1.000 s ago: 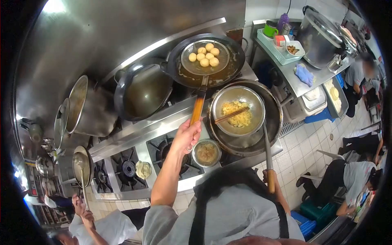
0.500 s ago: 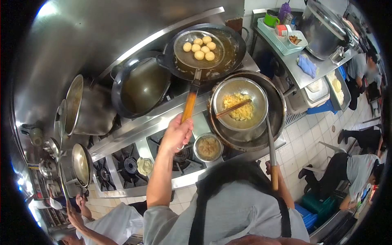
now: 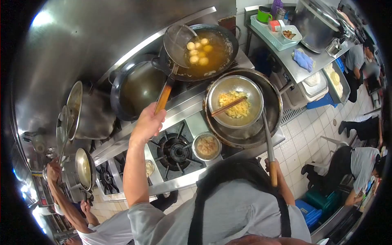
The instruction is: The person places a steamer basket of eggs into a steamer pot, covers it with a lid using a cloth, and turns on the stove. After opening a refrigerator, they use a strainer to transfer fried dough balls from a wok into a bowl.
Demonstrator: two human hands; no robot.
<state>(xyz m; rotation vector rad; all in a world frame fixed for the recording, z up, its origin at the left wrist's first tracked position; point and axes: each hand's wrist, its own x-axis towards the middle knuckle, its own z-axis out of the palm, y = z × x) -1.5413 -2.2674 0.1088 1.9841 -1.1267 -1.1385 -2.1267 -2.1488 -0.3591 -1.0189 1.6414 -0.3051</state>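
Note:
My left hand (image 3: 148,124) is closed around the wooden handle of a round strainer (image 3: 176,45). Its mesh is tilted up on its edge at the left side of the upper wok (image 3: 222,43). Several pale yellow balls (image 3: 194,59) sit in the wok's bubbling oil, next to the mesh. My right hand (image 3: 279,166) is low on the right, behind the wooden handle of a long-handled tool (image 3: 268,139); its fingers are mostly hidden. That handle runs up to a metal strainer bowl (image 3: 215,90) holding yellow shredded food (image 3: 234,101) with chopsticks (image 3: 229,107) across it.
Under the strainer bowl is a large dark pan (image 3: 278,94). A small metal bowl (image 3: 207,146) stands by a burner (image 3: 178,151). Left are a second wok (image 3: 141,87) and a tall pot (image 3: 98,114). A co-worker's arm (image 3: 65,196) reaches in lower left; other people are at right.
The strainer has tipped over to the left, and the balls that lay in it are now in the oil. My left hand has moved left with the handle. The right hand looks much the same.

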